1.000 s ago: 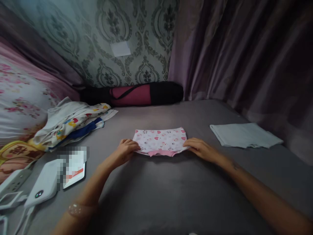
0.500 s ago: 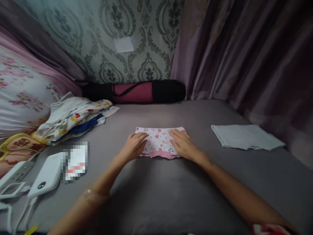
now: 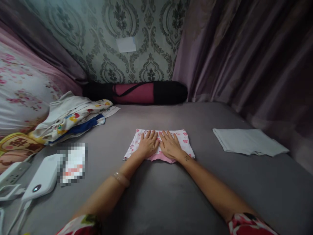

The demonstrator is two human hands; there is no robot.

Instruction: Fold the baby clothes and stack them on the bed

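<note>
A small white garment with pink and red prints [image 3: 182, 142] lies flat on the grey bed sheet [image 3: 156, 195], its pink curved edge toward me. It looks like a pair of child's underpants. My left hand [image 3: 149, 143] rests palm down on its middle left, fingers stretched out. Close beside it, my right hand [image 3: 169, 144] presses flat on the middle right, fingers also extended. The garment's centre is partly hidden beneath both hands.
A folded pale grey cloth [image 3: 249, 142] lies to the right. On the left are a heap of clothes [image 3: 73, 117], a white power bank [image 3: 44, 176] with cables and a power strip [image 3: 14, 173]. A black and maroon bag [image 3: 134, 93] lies along the wall.
Both hands have moved inward from the garment's sides to its middle and now lie flat side by side. More of the garment's left and right edges shows.
</note>
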